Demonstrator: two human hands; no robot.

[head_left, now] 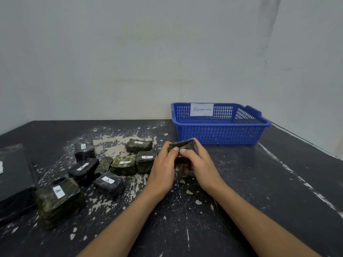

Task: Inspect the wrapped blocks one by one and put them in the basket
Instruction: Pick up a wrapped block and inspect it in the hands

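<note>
Farthest left, a flat dark package (14, 175) lies at the edge of the table (259, 191). Beside it sits a loose cluster of wrapped blocks (123, 165), most bearing a white "A" label. Next, the left hand (163, 169) and right hand (201, 166) meet around one held block (183, 146); the fingers of both curl round it, with the thumbs pressed on its near face. Just right of it stands the blue basket (220, 135), its paper tag (201, 109) reading "Abnormal".
</note>
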